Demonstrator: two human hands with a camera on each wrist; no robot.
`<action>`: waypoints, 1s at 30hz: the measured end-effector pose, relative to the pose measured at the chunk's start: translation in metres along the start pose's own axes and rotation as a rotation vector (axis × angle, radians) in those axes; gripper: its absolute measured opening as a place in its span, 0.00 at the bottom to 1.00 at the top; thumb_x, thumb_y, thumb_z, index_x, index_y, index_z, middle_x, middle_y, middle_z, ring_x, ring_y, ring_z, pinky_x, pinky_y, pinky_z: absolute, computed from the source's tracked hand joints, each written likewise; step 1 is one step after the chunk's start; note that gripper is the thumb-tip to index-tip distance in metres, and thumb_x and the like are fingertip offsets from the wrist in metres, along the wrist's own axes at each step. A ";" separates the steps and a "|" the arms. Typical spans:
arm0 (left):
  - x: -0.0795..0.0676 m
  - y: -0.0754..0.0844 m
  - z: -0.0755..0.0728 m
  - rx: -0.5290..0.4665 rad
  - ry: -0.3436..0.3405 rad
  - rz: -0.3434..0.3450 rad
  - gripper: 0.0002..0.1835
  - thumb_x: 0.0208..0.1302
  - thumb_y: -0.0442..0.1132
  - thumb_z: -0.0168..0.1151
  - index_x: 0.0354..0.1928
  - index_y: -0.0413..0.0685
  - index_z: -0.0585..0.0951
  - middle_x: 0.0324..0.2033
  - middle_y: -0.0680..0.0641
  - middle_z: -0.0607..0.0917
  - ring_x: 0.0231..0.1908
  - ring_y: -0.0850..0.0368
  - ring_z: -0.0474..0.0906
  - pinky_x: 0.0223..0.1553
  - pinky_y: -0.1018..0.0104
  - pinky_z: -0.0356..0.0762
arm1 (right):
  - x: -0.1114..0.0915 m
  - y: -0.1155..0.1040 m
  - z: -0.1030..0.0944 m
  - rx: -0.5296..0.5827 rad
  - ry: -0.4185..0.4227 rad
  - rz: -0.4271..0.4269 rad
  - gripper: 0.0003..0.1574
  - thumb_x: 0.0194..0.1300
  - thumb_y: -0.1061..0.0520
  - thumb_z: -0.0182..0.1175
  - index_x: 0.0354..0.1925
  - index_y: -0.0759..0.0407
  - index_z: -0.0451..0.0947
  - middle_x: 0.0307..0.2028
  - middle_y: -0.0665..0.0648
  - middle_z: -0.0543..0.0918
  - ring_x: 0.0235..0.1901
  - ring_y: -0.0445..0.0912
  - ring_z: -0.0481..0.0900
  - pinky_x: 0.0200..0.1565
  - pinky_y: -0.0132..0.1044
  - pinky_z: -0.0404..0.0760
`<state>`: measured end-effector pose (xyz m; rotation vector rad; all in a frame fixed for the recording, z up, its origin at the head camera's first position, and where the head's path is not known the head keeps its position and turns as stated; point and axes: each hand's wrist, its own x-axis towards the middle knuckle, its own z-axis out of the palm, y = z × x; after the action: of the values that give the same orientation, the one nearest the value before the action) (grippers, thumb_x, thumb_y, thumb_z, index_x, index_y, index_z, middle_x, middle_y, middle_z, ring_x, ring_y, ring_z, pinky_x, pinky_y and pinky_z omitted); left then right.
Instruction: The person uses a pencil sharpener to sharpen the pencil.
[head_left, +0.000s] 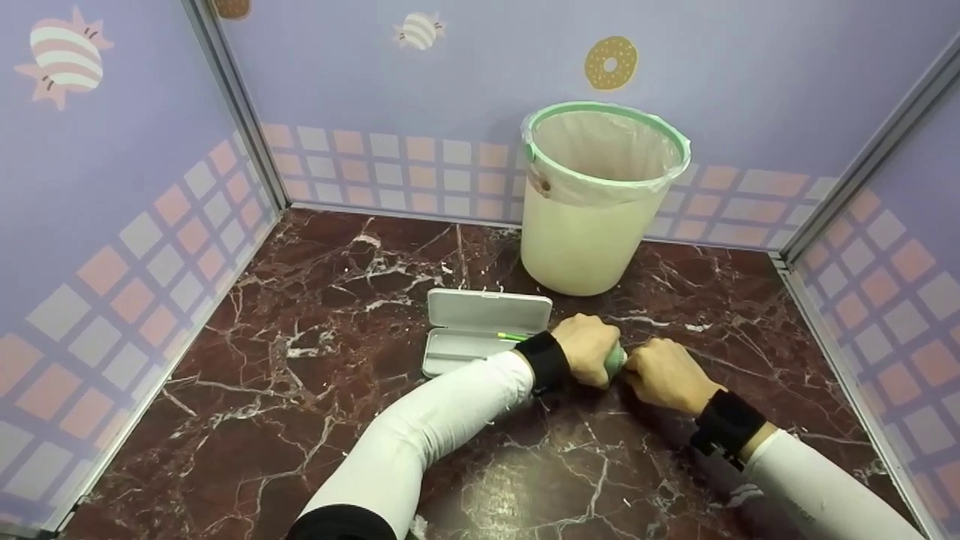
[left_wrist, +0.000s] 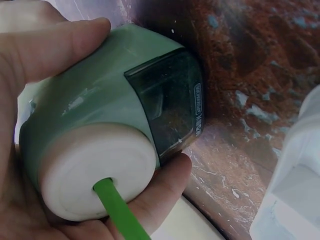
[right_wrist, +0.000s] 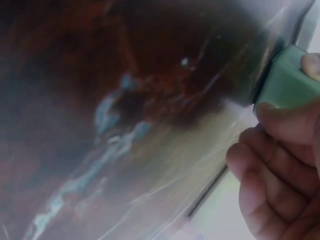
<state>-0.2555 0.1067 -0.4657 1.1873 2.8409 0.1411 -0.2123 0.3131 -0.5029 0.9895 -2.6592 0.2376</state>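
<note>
My left hand (head_left: 586,349) grips a green pencil sharpener (left_wrist: 90,100) around its body, thumb on one side and fingers beneath. The sharpener has a dark see-through shavings window and a round whitish front. A green pencil (left_wrist: 118,207) is stuck into the hole in that front. In the head view a length of green pencil (head_left: 513,337) shows beside the left wrist, overlapping the open case. At the sharpener's opposite end, my right hand (head_left: 667,375) has its fingers curled, with the thumb and forefinger pinching at the edge of it; the part between them is hidden.
An open white pencil case (head_left: 489,309) lies left of the hands, lid toward the back. Behind the hands stands a cream bin (head_left: 581,240) with a green rim and clear liner. Patterned panels (head_left: 360,82) enclose the marbled dark red table (head_left: 247,420) at the back and sides.
</note>
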 end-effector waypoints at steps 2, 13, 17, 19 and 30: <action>0.000 0.001 -0.001 0.000 0.003 0.003 0.20 0.49 0.50 0.81 0.44 0.58 0.85 0.39 0.52 0.91 0.38 0.51 0.88 0.41 0.56 0.89 | 0.000 0.000 -0.002 0.017 -0.006 -0.010 0.26 0.45 0.66 0.78 0.13 0.46 0.71 0.15 0.41 0.66 0.18 0.37 0.61 0.20 0.41 0.71; 0.000 0.002 -0.003 0.001 0.009 0.010 0.21 0.48 0.51 0.82 0.44 0.58 0.85 0.38 0.54 0.90 0.38 0.52 0.87 0.40 0.56 0.88 | -0.003 -0.002 -0.006 0.016 -0.033 -0.030 0.26 0.45 0.64 0.78 0.14 0.45 0.70 0.15 0.40 0.67 0.18 0.36 0.61 0.21 0.41 0.72; 0.000 0.001 -0.003 0.006 0.009 0.003 0.21 0.48 0.51 0.82 0.43 0.58 0.85 0.37 0.54 0.90 0.37 0.52 0.87 0.40 0.56 0.89 | -0.003 -0.005 -0.008 0.008 -0.063 -0.010 0.26 0.48 0.64 0.77 0.15 0.45 0.69 0.16 0.41 0.67 0.19 0.37 0.63 0.22 0.42 0.72; 0.000 0.001 -0.002 0.005 0.004 0.003 0.21 0.48 0.52 0.82 0.44 0.58 0.85 0.37 0.54 0.90 0.37 0.52 0.87 0.40 0.55 0.89 | -0.002 -0.006 -0.009 0.007 -0.079 -0.005 0.26 0.48 0.64 0.77 0.16 0.45 0.69 0.17 0.41 0.68 0.19 0.37 0.64 0.22 0.43 0.73; 0.001 0.001 -0.001 0.012 0.014 -0.005 0.16 0.48 0.52 0.83 0.34 0.60 0.84 0.31 0.55 0.86 0.33 0.53 0.86 0.35 0.55 0.87 | -0.001 -0.013 -0.017 0.021 -0.112 -0.041 0.22 0.47 0.64 0.78 0.18 0.46 0.75 0.18 0.41 0.72 0.20 0.37 0.66 0.23 0.45 0.76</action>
<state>-0.2554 0.1084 -0.4647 1.1859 2.8603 0.1323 -0.1990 0.3080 -0.4868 1.0925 -2.7388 0.2069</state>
